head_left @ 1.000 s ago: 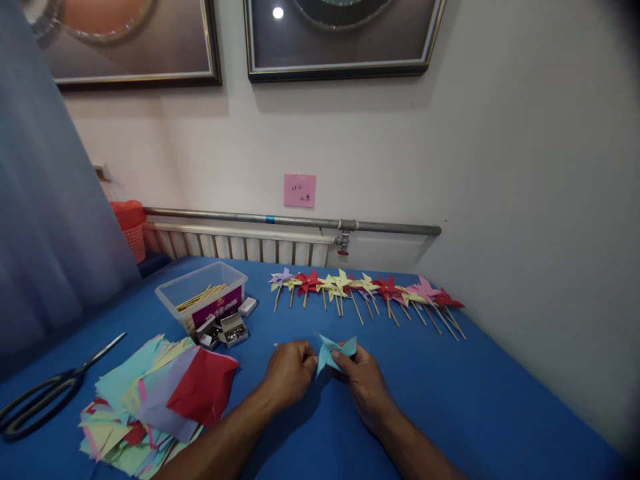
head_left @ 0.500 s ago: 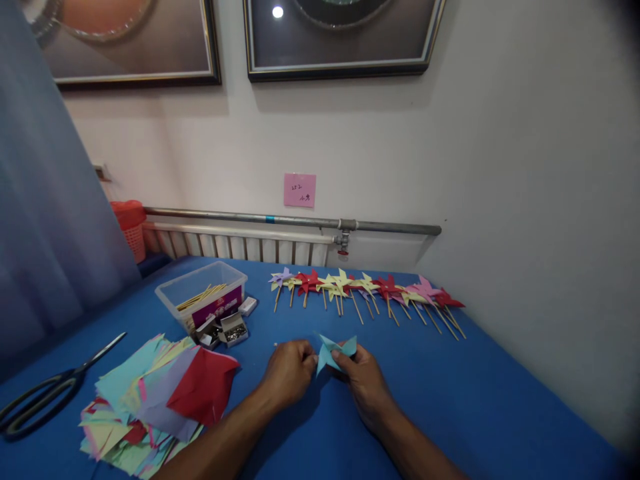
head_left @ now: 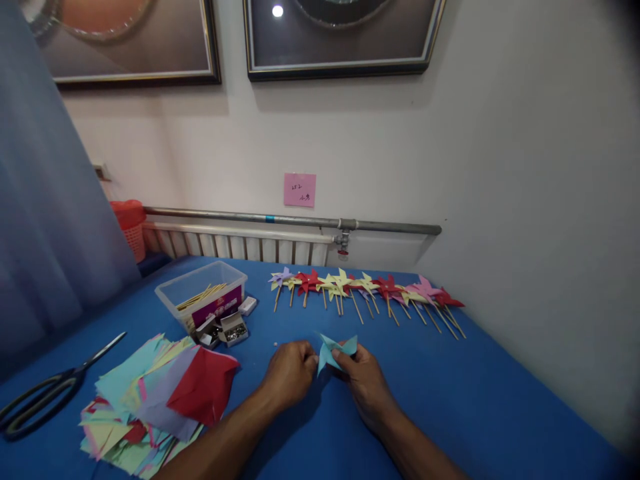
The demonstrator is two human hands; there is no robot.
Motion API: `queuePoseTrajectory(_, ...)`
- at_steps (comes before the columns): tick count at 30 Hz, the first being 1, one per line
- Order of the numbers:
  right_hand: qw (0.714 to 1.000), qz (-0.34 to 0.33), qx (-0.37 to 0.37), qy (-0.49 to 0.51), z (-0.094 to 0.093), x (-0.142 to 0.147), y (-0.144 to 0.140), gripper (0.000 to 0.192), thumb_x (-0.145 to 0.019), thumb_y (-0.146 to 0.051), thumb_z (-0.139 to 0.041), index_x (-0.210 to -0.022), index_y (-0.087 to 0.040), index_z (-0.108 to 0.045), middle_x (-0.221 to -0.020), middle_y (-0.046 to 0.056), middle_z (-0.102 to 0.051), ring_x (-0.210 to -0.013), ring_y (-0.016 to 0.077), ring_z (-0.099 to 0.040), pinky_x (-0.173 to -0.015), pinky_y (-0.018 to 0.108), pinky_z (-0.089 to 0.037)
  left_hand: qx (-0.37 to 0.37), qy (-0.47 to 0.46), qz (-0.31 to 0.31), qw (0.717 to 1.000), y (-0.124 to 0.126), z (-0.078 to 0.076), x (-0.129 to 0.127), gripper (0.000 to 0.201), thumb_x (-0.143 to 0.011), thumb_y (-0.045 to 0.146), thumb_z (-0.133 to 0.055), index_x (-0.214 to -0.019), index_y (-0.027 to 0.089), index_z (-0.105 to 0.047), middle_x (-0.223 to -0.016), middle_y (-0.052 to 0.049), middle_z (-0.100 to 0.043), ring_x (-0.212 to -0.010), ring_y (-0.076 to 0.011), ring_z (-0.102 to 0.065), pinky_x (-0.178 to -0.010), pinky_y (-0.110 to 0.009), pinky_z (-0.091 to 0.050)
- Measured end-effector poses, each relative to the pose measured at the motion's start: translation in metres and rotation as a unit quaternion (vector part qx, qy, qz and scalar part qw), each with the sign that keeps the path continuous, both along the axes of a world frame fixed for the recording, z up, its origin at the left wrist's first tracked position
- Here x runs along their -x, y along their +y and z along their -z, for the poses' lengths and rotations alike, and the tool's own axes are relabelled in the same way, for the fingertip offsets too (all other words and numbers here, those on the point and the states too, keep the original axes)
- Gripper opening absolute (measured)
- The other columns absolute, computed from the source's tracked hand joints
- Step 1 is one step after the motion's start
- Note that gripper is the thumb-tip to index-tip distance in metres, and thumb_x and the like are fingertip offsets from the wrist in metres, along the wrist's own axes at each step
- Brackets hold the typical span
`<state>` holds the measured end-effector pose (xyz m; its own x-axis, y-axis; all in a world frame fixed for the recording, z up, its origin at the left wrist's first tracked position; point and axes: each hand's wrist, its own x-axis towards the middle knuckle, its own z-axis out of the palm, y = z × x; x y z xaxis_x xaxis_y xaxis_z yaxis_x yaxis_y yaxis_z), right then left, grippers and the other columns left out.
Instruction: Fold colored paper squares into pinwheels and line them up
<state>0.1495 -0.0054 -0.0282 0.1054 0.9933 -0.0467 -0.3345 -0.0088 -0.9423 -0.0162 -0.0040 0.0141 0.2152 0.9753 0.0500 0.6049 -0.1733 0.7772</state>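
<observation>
- Fingers (head_left: 338, 358) of the right hand (head_left: 364, 381) pinch the blue pinwheel (head_left: 334, 349) at its near edge; thumb and forefinger are closed on the folded paper.
- Left hand (head_left: 290, 371) is curled, its fingertips meeting the pinwheel's left point; whether they truly grip the paper or only touch it cannot be told.
- Blue pinwheel sits between the two hands, just above the table (head_left: 490, 400), near the middle of the blue cloth; whether it rests on the cloth cannot be told.
- Left of the pinwheel, a loose paper pile (head_left: 155, 400) of red, purple, green and yellow sheets lies on the table, a red sheet uppermost.
- Farther left of the pinwheel, beyond the pile, black scissors (head_left: 50, 393) lie flat near the table's edge.
- Beyond the pinwheel and to its left, a clear tub (head_left: 203, 297) holds thin wooden sticks (head_left: 200, 297); open pin boxes (head_left: 227, 330) stand just beside the tub's near wall.
- Beyond the pinwheel, toward the wall, a row of finished pinwheels (head_left: 367, 290) on sticks lies side by side, in purple, red, yellow and pink.
- Behind that row, a radiator (head_left: 240, 243) and a grey pipe (head_left: 300, 221) run along the wall; a pink note (head_left: 299, 190) is stuck above the pipe.
- Far left of the pinwheel, an orange basket (head_left: 130, 227) stands beside a curtain (head_left: 45, 200).
</observation>
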Motion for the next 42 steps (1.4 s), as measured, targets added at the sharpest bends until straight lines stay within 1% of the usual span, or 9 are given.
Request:
queuePoseTrajectory(11, 1.0, -0.004, -0.005, -0.012, -0.0039, 0.0003, -0.0024, 0.042, -0.058, -0.046, -0.089, -0.082, -0.018, -0.069, -0.071, 0.0, -0.069, -0.068, 0.0195, -0.062, -0.073, 0.033, -0.051, 0.006, 0.003, -0.003, 1.0, 0.0009, 0.0, -0.0002, 0.02, -0.084, 0.026, -0.052, -0.072, 0.018, -0.066, -0.064, 0.0, -0.063, -0.063, -0.0139, -0.054, -0.059, -0.025, -0.03)
queuePoseTrajectory(22, 1.0, -0.008, 0.0, -0.012, -0.0016, -0.0007, -0.0017, 0.04, -0.061, -0.045, -0.088, -0.084, -0.018, -0.069, -0.072, 0.0, -0.068, -0.07, 0.0186, -0.061, -0.073, 0.032, -0.05, 0.002, 0.011, 0.003, 1.0, 0.0007, -0.0012, 0.0004, 0.02, -0.084, 0.026, -0.051, -0.073, 0.017, -0.065, -0.065, 0.0, -0.064, -0.063, -0.0139, -0.055, -0.059, -0.025, -0.031)
queuePoseTrajectory(31, 1.0, -0.004, -0.001, 0.005, -0.0065, 0.001, -0.0046, 0.04, -0.059, -0.042, -0.089, -0.084, -0.017, -0.07, -0.071, -0.001, -0.067, -0.067, 0.0168, -0.06, -0.071, 0.03, -0.049, 0.009, -0.005, 0.002, 1.0, 0.0001, -0.0019, 0.0007, 0.02, -0.085, 0.026, -0.051, -0.073, 0.017, -0.065, -0.065, 0.0, -0.064, -0.063, -0.0138, -0.055, -0.058, -0.025, -0.031)
queuePoseTrajectory(42, 1.0, -0.012, -0.009, 0.0, -0.0039, 0.0, -0.0033, 0.039, -0.06, -0.043, -0.089, -0.082, -0.018, -0.07, -0.07, -0.001, -0.068, -0.067, 0.0172, -0.061, -0.072, 0.031, -0.049, 0.01, 0.001, -0.003, 1.0, 0.0006, -0.0028, 0.0, 0.019, -0.085, 0.025, -0.053, -0.073, 0.017, -0.065, -0.064, 0.0, -0.061, -0.062, -0.0132, -0.053, -0.058, -0.024, -0.03)
